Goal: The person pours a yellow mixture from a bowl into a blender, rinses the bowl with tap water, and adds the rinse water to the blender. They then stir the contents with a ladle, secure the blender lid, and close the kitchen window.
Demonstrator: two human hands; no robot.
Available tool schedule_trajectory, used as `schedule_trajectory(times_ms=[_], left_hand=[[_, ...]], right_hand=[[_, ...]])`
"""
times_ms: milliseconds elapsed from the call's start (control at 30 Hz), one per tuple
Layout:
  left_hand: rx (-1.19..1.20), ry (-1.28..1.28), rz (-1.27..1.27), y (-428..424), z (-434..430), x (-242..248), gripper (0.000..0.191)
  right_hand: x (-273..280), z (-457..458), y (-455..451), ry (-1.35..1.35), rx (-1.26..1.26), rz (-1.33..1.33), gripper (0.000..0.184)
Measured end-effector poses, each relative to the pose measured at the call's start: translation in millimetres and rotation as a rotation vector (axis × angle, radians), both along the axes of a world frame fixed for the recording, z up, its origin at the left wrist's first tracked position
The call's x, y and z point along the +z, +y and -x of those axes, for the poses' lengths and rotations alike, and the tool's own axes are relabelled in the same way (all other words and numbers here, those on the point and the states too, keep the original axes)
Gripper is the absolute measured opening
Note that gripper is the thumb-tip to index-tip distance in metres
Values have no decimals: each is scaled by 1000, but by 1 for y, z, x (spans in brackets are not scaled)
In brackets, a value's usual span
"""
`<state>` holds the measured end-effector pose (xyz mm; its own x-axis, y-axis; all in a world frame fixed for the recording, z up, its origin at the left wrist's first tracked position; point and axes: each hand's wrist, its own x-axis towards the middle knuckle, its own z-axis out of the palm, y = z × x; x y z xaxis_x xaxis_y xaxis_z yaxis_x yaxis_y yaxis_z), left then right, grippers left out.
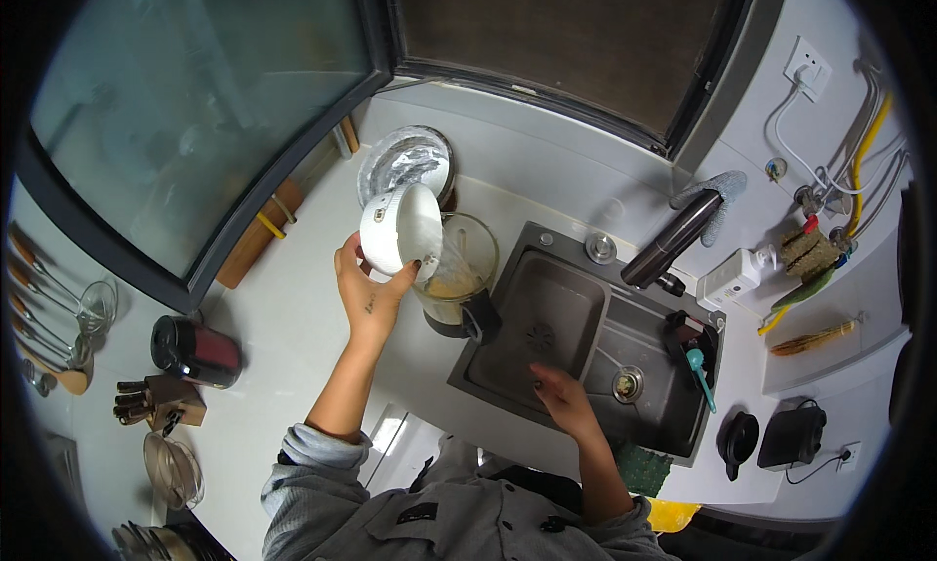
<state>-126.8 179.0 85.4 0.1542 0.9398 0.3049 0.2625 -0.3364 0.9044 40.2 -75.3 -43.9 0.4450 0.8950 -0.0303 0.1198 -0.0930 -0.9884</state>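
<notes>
My left hand (373, 290) grips a white bowl (401, 231) by its rim, thumb at the edge. The bowl is tilted over a clear blender jug (468, 257), and water streams from it into the jug. Pale yellowish contents show in the jug, whose black handle (481, 319) points toward the sink. Over the sink's near edge my right hand (562, 400) hovers with nothing in it, fingers slightly bent and apart. Behind the bowl stands a metal basin (406, 162) with a whitish, shiny inside.
Right of the jug is a dark sink (659, 422) with a basin insert (542, 319) and a black faucet (670, 239). A soap bottle (732, 277) stands behind it. On the left are a red and black canister (196, 351), a knife block (176, 402) and an open window sash (285, 151).
</notes>
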Motion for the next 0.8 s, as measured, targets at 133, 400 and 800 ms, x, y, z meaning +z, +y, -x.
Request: schedule_trajectory(times_ms=[133,400,800], left_hand=[[-1,78,-199,-8,-10,7,73],[-230,164,-299,-12,-9,10,80],[-179,89,-280,-4,0,-2,77]], right_hand=[[-2,2,1,-48,-16,2,31],[8,12,9,-144,19,-9,31],[16,19,17,-200,43,36,33]])
